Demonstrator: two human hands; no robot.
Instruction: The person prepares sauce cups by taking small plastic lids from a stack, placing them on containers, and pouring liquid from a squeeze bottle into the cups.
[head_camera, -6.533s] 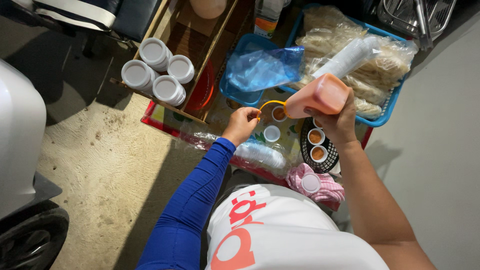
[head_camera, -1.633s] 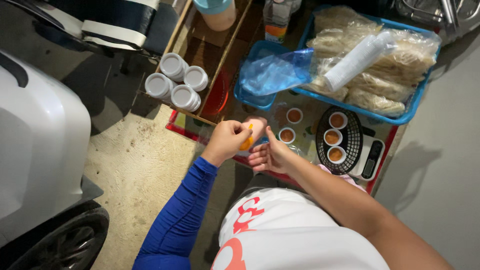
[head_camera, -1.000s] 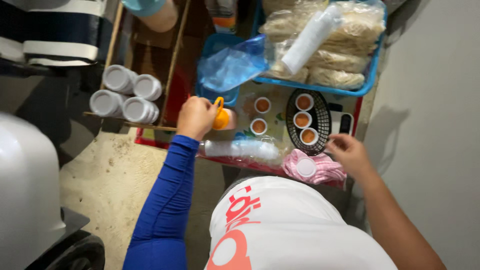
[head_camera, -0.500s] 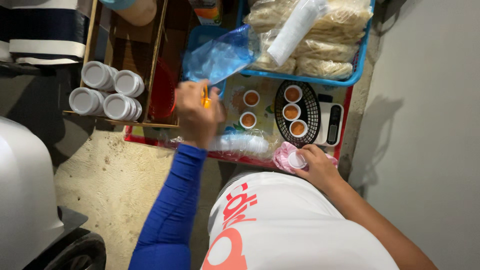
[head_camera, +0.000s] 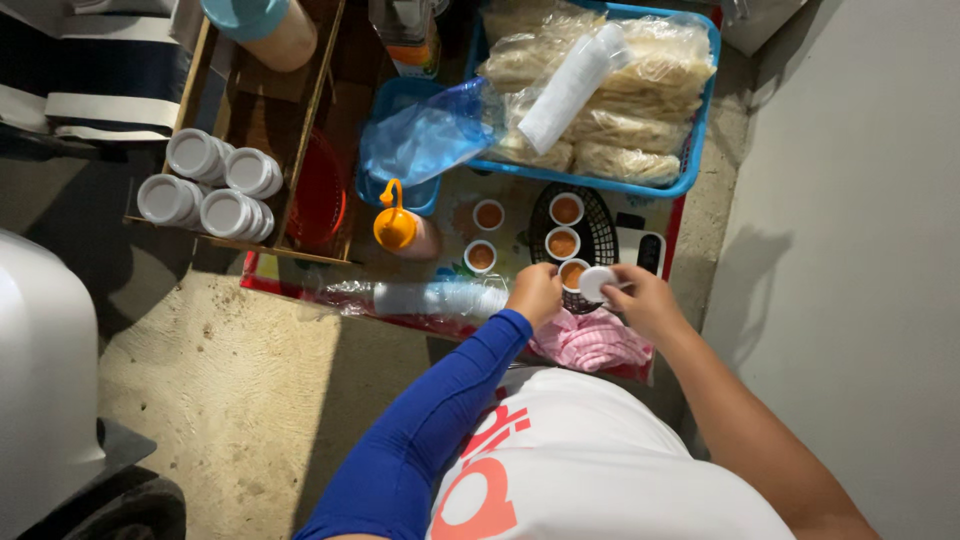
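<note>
Orange sauce fills the small sauce cup (head_camera: 572, 273) just right of the frame's centre, at the near edge of the black oval basket (head_camera: 600, 212). The left hand (head_camera: 535, 292), in a blue sleeve, closes its fingertips on the cup's left side. The right hand (head_camera: 640, 297) pinches a round white lid (head_camera: 597, 283) between thumb and fingers, holding it touching or just over the cup's right rim. Two more filled cups (head_camera: 564, 225) sit uncapped in the basket above it, and another two open cups (head_camera: 484, 235) stand on the patterned mat (head_camera: 520, 215) to the left. An orange-capped squeeze bottle (head_camera: 400, 230) lies further left, beside a blue bag (head_camera: 425, 135). A blue crate of bagged noodles (head_camera: 600, 100) fills the upper middle of the frame, and stacks of white-lidded containers (head_camera: 205, 190) stand in a wooden tray (head_camera: 300, 130) at upper left. A pink cloth (head_camera: 590, 340) lies just below the hands.

The cup looks full, so a lid pressed on crooked, or a squeeze on its soft wall, could push sauce over the rim onto the fingers and basket. The basket's open weave gives an uneven footing, so a hard push might tip the cup into its uncapped neighbours. A loose seat could leak afterwards.
</note>
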